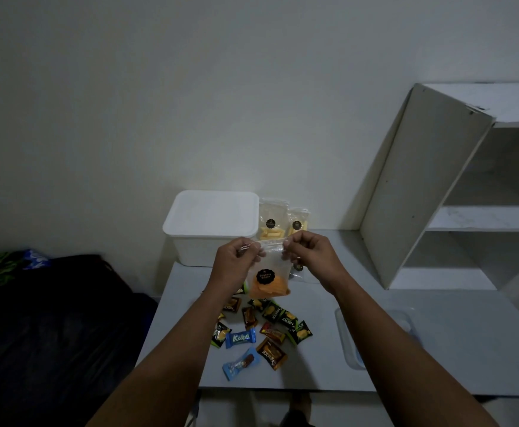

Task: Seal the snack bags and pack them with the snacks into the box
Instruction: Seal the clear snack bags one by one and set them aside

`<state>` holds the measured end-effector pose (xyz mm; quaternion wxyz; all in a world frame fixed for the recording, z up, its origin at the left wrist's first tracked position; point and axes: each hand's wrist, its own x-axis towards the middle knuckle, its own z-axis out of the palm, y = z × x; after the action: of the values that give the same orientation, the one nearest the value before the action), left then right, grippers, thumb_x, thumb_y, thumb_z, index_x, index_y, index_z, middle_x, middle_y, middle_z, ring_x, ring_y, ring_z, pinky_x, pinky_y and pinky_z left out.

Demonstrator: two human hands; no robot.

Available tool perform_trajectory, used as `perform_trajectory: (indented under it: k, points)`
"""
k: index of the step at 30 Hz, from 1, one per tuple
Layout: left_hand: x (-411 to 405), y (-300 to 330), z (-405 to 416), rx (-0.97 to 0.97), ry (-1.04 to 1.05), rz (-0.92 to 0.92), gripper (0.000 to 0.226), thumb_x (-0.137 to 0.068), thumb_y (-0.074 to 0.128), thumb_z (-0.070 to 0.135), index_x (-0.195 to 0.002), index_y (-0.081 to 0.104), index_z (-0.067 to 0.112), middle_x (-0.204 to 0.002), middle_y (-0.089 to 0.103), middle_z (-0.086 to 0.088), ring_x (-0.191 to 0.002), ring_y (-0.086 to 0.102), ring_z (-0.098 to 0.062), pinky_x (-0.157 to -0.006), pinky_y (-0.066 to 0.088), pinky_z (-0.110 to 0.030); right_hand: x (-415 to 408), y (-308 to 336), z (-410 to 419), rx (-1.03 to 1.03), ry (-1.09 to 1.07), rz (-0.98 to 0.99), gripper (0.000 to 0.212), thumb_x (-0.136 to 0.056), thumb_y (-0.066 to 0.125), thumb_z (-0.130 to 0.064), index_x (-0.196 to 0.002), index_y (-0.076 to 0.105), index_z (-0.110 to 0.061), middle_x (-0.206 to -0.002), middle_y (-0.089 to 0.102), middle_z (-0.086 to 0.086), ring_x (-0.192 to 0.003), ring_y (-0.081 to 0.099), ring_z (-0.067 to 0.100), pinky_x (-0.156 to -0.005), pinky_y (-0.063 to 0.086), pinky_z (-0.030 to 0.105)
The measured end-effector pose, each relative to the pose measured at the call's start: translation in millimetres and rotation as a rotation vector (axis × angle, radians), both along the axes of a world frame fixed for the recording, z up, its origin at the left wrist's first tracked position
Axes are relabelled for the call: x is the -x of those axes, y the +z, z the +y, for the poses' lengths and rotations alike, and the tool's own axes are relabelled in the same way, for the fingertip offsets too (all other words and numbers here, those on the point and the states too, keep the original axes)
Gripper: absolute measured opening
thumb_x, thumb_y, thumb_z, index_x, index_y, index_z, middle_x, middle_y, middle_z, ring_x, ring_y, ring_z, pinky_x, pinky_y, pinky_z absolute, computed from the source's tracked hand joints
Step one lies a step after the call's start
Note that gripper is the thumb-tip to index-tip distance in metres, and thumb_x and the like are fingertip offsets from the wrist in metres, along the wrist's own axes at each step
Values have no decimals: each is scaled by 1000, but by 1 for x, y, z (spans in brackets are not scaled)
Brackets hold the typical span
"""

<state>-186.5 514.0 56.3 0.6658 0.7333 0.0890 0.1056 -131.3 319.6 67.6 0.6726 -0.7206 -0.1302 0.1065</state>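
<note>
A clear snack bag (269, 280) with orange chips and a black round label hangs above the table. My left hand (236, 260) pinches its top strip at the left end, and my right hand (309, 254) pinches the right end. Behind them a white box (209, 226) stands against the wall. Two more clear bags with yellow sticks (272, 220) (298, 221) lean upright just right of the box. Several small wrapped snacks (264, 328), green, brown and blue, lie scattered on the table below the held bag.
A clear plastic lid (375, 337) lies flat on the table (436, 349) under my right forearm. A white shelf unit (421, 186) rises at the right. Dark bedding (51, 318) lies left of the table. Another flat clear bag (298, 269) is partly hidden behind my right hand.
</note>
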Motion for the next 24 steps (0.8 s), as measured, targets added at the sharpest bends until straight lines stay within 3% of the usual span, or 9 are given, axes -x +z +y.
perform_trajectory:
  k: [5,10,15,20,24]
  points:
    - [0,0,-2,-96,-26,-4,18,-100,60,14,-97,68,-1,-88,77,-4,-72,65,-9,-76,56,-28,3,2,5,25,41,-23,11,-97,69,-10,-88,68,-3,-84,72,18,-59,64,2,-57,46,14]
    - [3,-2,-3,-74,-25,24,22,-102,57,20,-96,72,6,-90,79,-2,-79,68,-14,-81,57,-36,4,2,7,33,25,-43,12,-100,63,-7,-90,63,-2,-83,69,21,-55,61,-1,-56,45,11]
    - [2,-5,1,-169,-28,11,26,-105,52,23,-89,70,12,-88,78,2,-78,68,-13,-82,57,-41,3,-1,7,33,-2,-11,14,-96,70,-9,-93,69,5,-81,73,16,-60,64,4,-57,48,15]
    - [3,-3,-3,-175,-63,27,27,-104,53,23,-90,71,9,-89,78,2,-76,68,-9,-81,57,-37,2,-6,11,101,35,-15,8,-97,70,-15,-90,71,-12,-83,76,13,-67,68,12,-63,51,26]
    - [3,-4,0,-166,-38,23,29,-104,52,24,-92,72,6,-88,78,1,-75,68,-8,-79,57,-33,1,-3,9,130,15,-7,10,-97,70,-19,-90,71,-12,-83,77,14,-65,64,14,-58,48,30]
